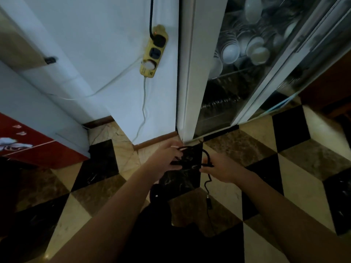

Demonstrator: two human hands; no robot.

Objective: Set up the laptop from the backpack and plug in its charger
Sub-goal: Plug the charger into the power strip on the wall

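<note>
A black charger cable (206, 157) loops between both of my hands over the checkered floor. My left hand (164, 156) grips a bunch of its coils. My right hand (220, 168) pinches the cable on the other side, and a loose length hangs down to a small black block (209, 203). A yellow power strip (154, 52) hangs on the white wall above; its top socket holds a black plug, its middle socket is free, and its bottom socket holds a white plug. The laptop and backpack are not in view.
A glass-door cabinet (252, 59) full of white bowls stands at the right. A red cabinet (28, 147) sits at the left. White cords (143, 105) trail down the wall from the strip. A dark mass (171, 234) lies below my arms.
</note>
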